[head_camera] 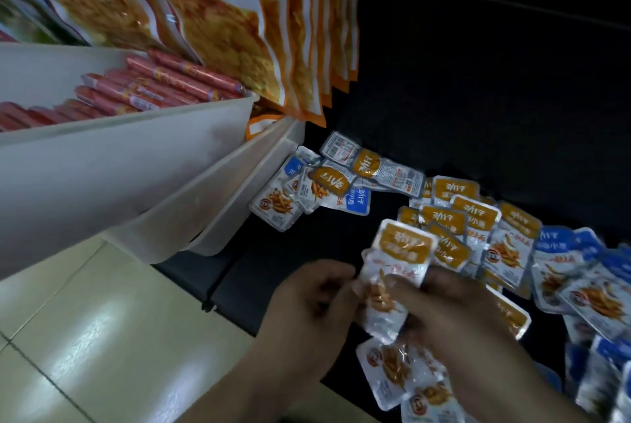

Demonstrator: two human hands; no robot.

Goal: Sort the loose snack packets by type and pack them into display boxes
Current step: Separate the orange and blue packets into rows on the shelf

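Both my hands hold a small stack of orange-labelled snack packets (397,262) low in the middle of the head view. My left hand (307,299) grips the stack's left edge, and my right hand (444,306) pinches it from the right with the thumb on top. Loose orange-labelled packets (474,217) lie on the dark surface just behind the stack. Blue-labelled packets (580,269) pile up at the right. A mixed heap of orange and blue packets (327,183) lies further back by the white bins.
White plastic bins (143,163) stand in a slanted row at the left, the top one holding red sausage sticks (143,88). Large orange snack bags (239,19) hang above. More packets (409,381) lie under my wrists. Pale floor tiles (85,337) show at the lower left.
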